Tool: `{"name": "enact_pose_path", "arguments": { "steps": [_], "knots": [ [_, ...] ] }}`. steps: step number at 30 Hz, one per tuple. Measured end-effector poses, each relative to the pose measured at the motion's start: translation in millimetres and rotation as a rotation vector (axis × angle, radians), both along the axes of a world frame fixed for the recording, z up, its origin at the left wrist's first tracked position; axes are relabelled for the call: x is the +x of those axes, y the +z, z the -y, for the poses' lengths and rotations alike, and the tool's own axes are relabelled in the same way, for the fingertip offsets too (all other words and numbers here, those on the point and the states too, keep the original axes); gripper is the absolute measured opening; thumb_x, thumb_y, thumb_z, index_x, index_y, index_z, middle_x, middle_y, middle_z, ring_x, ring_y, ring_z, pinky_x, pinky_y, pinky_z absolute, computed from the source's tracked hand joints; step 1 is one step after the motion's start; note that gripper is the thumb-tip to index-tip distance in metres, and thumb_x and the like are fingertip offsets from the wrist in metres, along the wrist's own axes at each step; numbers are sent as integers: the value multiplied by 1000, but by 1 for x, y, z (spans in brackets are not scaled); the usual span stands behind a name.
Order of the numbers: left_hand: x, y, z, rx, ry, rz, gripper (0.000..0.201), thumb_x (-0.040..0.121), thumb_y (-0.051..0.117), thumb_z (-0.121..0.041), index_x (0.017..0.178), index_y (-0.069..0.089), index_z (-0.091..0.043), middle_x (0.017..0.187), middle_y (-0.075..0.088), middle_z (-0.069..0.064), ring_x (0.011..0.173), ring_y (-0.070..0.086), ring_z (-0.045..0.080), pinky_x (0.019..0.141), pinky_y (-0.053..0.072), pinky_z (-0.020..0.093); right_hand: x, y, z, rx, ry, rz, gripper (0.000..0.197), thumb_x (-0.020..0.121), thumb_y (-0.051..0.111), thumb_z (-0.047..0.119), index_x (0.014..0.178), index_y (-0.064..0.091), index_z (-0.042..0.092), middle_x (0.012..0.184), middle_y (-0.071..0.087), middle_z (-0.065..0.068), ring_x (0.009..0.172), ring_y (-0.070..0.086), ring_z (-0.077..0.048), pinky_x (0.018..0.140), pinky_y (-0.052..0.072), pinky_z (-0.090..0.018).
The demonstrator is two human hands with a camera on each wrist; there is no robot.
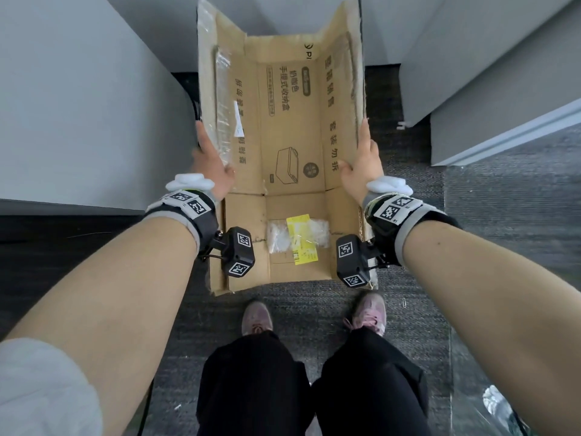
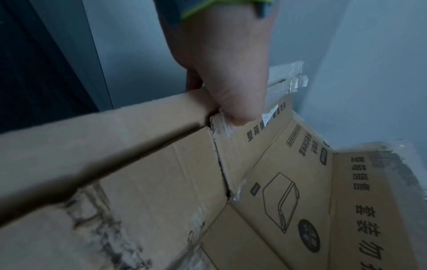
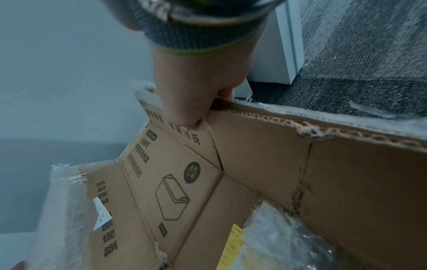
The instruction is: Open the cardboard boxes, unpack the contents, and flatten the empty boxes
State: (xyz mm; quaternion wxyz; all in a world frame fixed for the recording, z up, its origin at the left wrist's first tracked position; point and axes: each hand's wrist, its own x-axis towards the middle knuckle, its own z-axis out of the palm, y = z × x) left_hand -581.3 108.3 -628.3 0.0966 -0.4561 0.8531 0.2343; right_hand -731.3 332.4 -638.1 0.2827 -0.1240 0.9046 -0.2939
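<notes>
Two bare forearms reach forward from the bottom of the head view, each wrist strapped with a marker-covered camera mount. The left hand point(image 1: 211, 158) grips the left side panel of the cardboard box point(image 1: 292, 121), thumb on the printed face and fingers point(image 1: 201, 133) wrapped behind the edge; the right hand point(image 1: 361, 162) holds the right panel the same way, thumb in front, fingers curled over the rim. Both wrist views confirm a pinch on the board at a corner crease.

The box is held up off the carpet point(image 1: 408, 309) in front of the person, opened out like a trough, its flaps splayed above and below. It looks empty, so the step in hand seems to be the flattening. A yellow shipping label point(image 1: 300, 239) on a plastic pouch sticks to the lower panel, and strips of clear tape point(image 1: 224, 99) cling along the left flap.

The next move probably calls for pushing the two side panels outward or folding them together along the creases until the board lies flat. Remaining tape at the corners could resist that.

Grey partition walls point(image 1: 78, 105) stand close on both sides, leaving a narrow aisle. The person's shoes point(image 1: 369, 313) are just below the box. A small paper clip point(image 1: 404, 303) lies on the carpet to the right.
</notes>
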Motion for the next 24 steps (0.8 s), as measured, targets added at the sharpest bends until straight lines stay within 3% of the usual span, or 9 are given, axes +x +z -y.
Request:
{"name": "enact_pose_path", "arguments": {
  "steps": [3, 6, 9, 11, 16, 19, 22, 24],
  "knots": [
    [-11, -42, 5, -31, -33, 13, 93, 93, 58, -19, 152, -14, -15, 140, 35, 27, 107, 55, 40, 86, 45, 49, -12, -41, 4, -4, -7, 0, 85, 95, 53, 10, 153, -8, 24, 152, 25, -12, 106, 58, -25, 87, 44, -28],
    [-18, -55, 7, -54, -50, 15, 89, 95, 56, -22, 152, -12, -16, 131, 41, 28, 92, 57, 36, 72, 41, 41, -17, -56, 5, -1, -6, 4, 84, 95, 53, 12, 153, -7, 23, 152, 25, -13, 113, 55, -28, 94, 44, -32],
    [-30, -88, 9, -37, -74, 0, 88, 97, 55, -29, 153, -12, -18, 125, 44, 29, 63, 46, 25, 64, 35, 37, -29, -83, 2, 19, -4, 12, 85, 96, 53, 15, 153, -8, 24, 152, 25, -15, 115, 55, -31, 98, 44, -40],
    [-38, -109, 6, -15, -88, 11, 88, 97, 55, -32, 152, -13, -21, 123, 44, 29, 55, 38, 21, 62, 34, 37, -35, -100, -3, 61, -1, 20, 84, 96, 53, 17, 153, -9, 24, 152, 26, -16, 116, 54, -32, 98, 44, -41],
    [-60, -143, -16, 40, -155, 49, 86, 97, 53, -22, 151, -13, -33, 123, 43, 28, 64, 48, 28, 69, 45, 41, -50, -128, -23, 151, -14, 13, 82, 97, 51, 15, 152, -10, 24, 155, 20, -15, 116, 54, -31, 96, 42, -38],
    [-68, -155, -28, 70, -188, 110, 79, 98, 50, -24, 152, -7, -34, 126, 41, 26, 76, 53, 32, 74, 44, 41, -56, -136, -33, 180, -16, 13, 83, 97, 51, 12, 152, -10, 24, 156, 18, -15, 115, 54, -32, 95, 42, -38],
    [-74, -167, -34, 95, -205, 192, 74, 98, 52, -32, 154, 4, -27, 137, 33, 27, 105, 53, 42, 89, 43, 46, -65, -147, -40, 216, -34, -9, 84, 95, 54, 8, 153, -5, 23, 158, 13, -10, 133, 36, -35, 107, 34, -46],
    [-78, -165, -34, 51, -204, 270, 69, 97, 49, -40, 152, 13, -22, 145, 25, 25, 116, 47, 44, 96, 41, 49, -65, -146, -38, 283, -22, -44, 83, 93, 55, 5, 153, 1, 21, 159, 10, -7, 139, 23, -35, 111, 29, -52]
  ]
}}
